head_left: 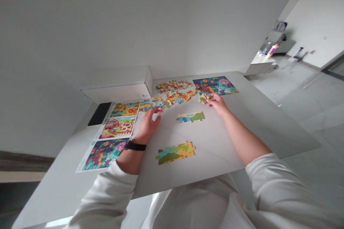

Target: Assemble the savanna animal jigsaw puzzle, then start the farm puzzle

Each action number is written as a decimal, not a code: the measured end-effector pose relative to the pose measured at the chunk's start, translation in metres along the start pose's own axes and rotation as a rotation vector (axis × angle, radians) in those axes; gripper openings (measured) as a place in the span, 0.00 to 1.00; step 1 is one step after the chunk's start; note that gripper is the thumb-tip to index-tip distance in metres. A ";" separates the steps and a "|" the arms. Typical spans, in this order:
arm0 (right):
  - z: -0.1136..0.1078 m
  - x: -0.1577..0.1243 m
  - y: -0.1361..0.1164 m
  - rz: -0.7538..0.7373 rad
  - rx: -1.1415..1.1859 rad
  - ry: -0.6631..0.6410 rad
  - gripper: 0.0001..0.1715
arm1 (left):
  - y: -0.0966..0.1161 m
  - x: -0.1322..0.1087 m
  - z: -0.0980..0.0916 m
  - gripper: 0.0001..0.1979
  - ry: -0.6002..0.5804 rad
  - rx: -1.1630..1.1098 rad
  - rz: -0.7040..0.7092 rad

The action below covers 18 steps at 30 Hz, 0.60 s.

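My right hand [218, 103] pinches a yellow and green puzzle piece [203, 98] between thumb and fingers, at the right end of a row of loose puzzle pieces [178, 98]. My left hand [149, 123], with a black watch on its wrist, rests at the row's left end. Its thumb and fingers are apart, and the fingertips are close to a small red and white piece [160, 109]; whether they touch it is unclear. Between the hands lies a short joined strip [191, 116] in blue and green. Nearer to me is a larger joined section [176, 152] in green and yellow.
A heap of pieces [173, 86] lies at the back, beside a dark finished-looking picture [215, 85]. On the left are a printed picture sheet [117, 128], a black phone [99, 114] and a white box [118, 89] against the wall. The table's edge [188, 185] runs before me.
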State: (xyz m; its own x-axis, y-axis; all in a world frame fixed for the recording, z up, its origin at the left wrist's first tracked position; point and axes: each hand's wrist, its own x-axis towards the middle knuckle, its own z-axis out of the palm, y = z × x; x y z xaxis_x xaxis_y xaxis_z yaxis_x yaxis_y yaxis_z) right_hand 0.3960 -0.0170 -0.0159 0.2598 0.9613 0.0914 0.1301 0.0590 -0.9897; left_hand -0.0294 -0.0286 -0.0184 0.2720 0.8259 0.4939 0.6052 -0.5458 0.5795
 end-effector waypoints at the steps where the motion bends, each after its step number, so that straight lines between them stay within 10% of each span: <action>1: 0.001 0.000 -0.001 0.003 -0.001 -0.005 0.28 | 0.001 0.000 0.000 0.19 -0.001 -0.002 -0.001; 18: -0.002 -0.013 -0.045 -0.048 -0.057 -0.054 0.26 | 0.006 0.000 -0.003 0.21 -0.118 0.033 0.005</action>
State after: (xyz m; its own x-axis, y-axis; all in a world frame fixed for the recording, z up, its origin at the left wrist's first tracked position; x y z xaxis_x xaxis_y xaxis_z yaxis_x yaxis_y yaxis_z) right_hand 0.3892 -0.0326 0.0274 0.1999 0.9709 0.1315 0.1961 0.0918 -0.9763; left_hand -0.0279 -0.0328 -0.0129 0.3599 0.8352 0.4158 0.6276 -0.5465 0.5545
